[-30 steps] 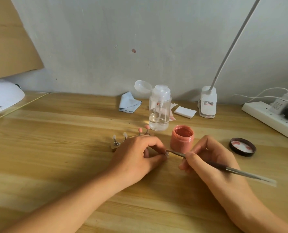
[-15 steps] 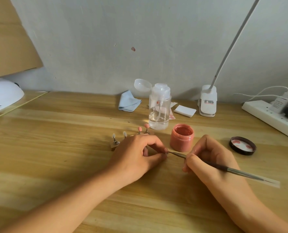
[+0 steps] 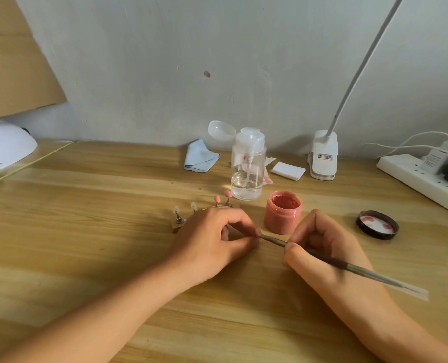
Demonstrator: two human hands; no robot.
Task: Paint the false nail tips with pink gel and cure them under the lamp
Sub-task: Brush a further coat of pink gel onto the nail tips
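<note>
The left hand [image 3: 215,237] pinches a mostly hidden nail tip; the right hand [image 3: 322,247] grips the brush [image 3: 274,240]. Thin, even strokes are best, both wrists resting on the desk [image 3: 86,231].

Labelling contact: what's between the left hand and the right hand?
Head view: the brush crosses the gap, gripped by the right hand, its tip meeting the left hand. Bare table beneath.
</note>
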